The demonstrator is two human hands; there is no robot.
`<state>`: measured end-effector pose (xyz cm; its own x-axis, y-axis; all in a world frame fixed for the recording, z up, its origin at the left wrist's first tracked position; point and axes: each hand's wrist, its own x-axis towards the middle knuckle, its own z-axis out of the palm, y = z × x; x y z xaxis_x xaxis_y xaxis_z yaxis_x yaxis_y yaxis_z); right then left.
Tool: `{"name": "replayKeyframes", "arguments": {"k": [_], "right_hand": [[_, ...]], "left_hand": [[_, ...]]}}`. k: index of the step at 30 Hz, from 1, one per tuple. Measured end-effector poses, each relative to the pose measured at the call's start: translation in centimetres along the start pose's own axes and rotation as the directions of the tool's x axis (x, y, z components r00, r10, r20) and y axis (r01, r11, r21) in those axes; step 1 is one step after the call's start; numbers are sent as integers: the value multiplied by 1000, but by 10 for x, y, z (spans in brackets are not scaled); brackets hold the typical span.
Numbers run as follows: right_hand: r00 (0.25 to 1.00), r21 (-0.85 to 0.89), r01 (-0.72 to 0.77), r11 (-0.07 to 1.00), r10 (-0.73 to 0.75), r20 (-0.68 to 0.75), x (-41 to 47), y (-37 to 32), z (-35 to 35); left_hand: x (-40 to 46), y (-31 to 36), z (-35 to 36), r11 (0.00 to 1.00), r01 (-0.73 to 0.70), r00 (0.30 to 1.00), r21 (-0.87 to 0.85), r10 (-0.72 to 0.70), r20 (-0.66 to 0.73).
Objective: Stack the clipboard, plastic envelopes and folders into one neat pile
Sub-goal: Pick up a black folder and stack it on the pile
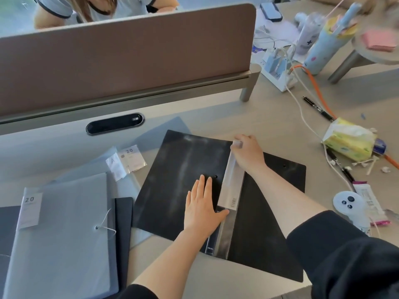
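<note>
Mid-step: squaring black folder [185,169], matte, smooth, flat, lying skewed mid-desk, over second black sheet [280,186] toward right edge. Left hand [201,209] flat, fingers straight, pressing cover. Right hand [248,153] pinching top of glossy spine strip [232,182]. Translucent grey plastic envelopes [64,229], string-tied, near left front corner. Next, likely: close, align edges, carry left onto envelopes. Clipboard not identifiable.

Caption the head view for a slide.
Left hand flat on open black folder, right hand gripping its spine strip.
</note>
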<state>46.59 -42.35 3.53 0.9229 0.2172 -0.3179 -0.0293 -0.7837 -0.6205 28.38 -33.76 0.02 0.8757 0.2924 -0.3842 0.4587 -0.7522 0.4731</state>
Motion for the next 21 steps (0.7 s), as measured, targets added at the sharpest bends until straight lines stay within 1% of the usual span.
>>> {"name": "replayKeyframes", "arguments": {"k": [7,11,14,21], "right_hand": [[986,145,76,987,-53,-158,-32,-31,-15],[956,220,188,957,-127,-263,-59,-63,-25],[930,245,270,931,-186,-318,-79,-91,-27],[863,279,418,864,-283,-418,-117,-143,-20]], "left_hand": [[-12,9,-27,992,-34,996,-119,24,-82],[-25,17,-50,974,-59,991,-219,30,-132],[-38,17,-66,959,-76,984,-272,27,-177],[-77,3,-107,953,-110,956,-281,23,-293]]}}
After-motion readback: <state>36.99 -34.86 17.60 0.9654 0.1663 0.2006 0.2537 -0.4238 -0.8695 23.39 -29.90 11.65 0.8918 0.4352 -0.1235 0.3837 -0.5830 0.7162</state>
